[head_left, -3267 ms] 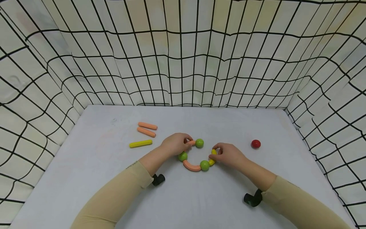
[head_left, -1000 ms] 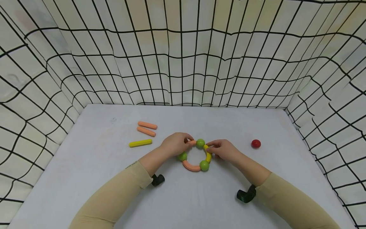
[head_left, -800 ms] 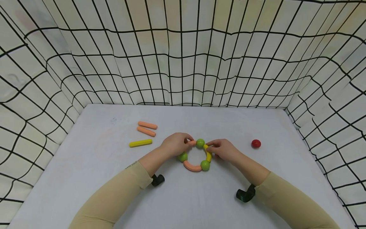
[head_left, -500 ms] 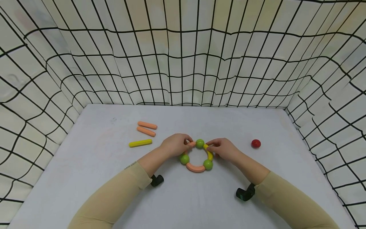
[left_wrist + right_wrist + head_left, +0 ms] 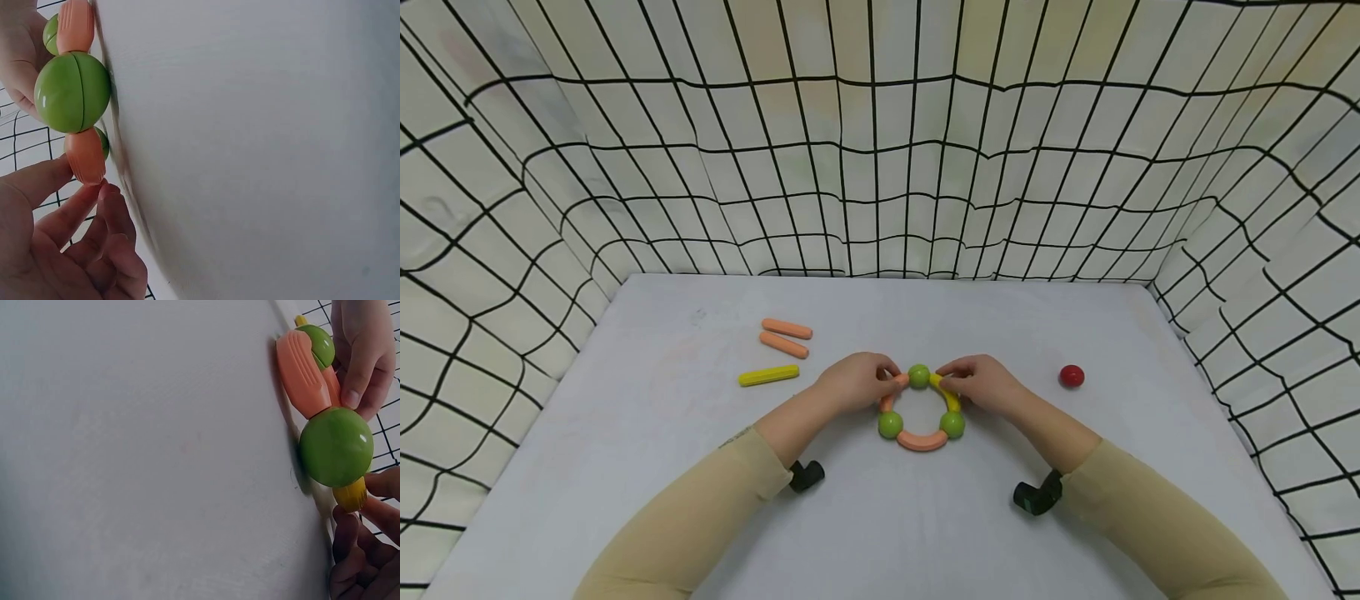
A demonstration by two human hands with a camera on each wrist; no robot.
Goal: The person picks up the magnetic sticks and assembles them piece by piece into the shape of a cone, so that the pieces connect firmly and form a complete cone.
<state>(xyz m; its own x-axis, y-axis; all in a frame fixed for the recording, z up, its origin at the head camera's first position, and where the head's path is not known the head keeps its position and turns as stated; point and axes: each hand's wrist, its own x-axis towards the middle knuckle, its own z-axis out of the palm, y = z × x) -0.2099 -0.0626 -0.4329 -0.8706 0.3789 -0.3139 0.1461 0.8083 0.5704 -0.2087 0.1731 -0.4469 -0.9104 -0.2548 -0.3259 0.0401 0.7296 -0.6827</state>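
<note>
In the head view, three green balls and three curved toy rods form a ring in the middle of the table (image 5: pixel 925 517). My left hand (image 5: pixel 859 382) pinches the curved orange rod (image 5: pixel 86 159) on the ring's left side between thumb and fingers. On the right side, my right hand (image 5: pixel 988 383) pinches the curved yellow rod (image 5: pixel 952 398) near its far end. Between the two hands sits the far green ball (image 5: pixel 919 376). The near side has a left green ball (image 5: pixel 891 425), a second curved orange rod (image 5: pixel 922 442) and a right green ball (image 5: pixel 336 447).
Two straight orange rods (image 5: pixel 786 328) and a straight yellow rod (image 5: pixel 769 376) lie to the left of the ring. A red ball (image 5: pixel 1072 377) lies to the right. White walls with a black net (image 5: pixel 880 150) stand around the back and sides.
My right hand has swung the yellow rod's far end inward to the far green ball, bringing the ring together. Lately the ring's near side has shifted right, and the far ball slightly left.
</note>
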